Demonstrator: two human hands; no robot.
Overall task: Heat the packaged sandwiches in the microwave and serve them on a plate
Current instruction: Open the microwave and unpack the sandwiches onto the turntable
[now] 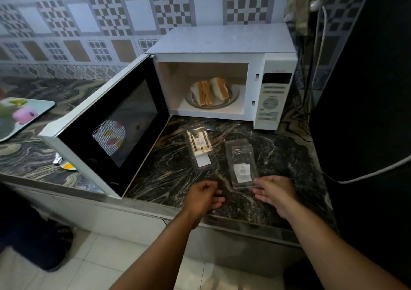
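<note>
White microwave point(224, 42) at the back of the dark marbled worktop point(284, 156), against a patterned tile wall point(89, 18); its door point(106, 129) hangs wide open to the left, black window facing the room. Inside the lit cavity: 2 triangular sandwiches point(210, 90), unwrapped, standing side by side and touching on 1 round metal plate point(231, 99). Control panel point(272, 98) on the right of the cavity, display dark. On the worktop in front of the microwave: 2 clear plastic sandwich packs, both without sandwiches in them. The left pack point(199, 149) lies nearer the door, with a white label showing; the right pack point(242, 165) lies just beside it, slightly nearer the worktop edge, also with a white label. The person's left hand point(204, 195) hovers above the worktop near the front edge, fingers loosely curled, holding nothing. The right hand point(274, 190) sits at the near end of the right pack, fingers relaxed and spread toward it; whether the fingertips touch the plastic I cannot tell, and nothing is gripped. Far left on the worktop: 1 glass cutting board point(37, 109) with a colourful print, and small yellow-and-white items point(65, 165) partly hidden behind the door. To the right: 1 tall black appliance point(367, 89), with white cables point(320, 45) running down beside it.
</note>
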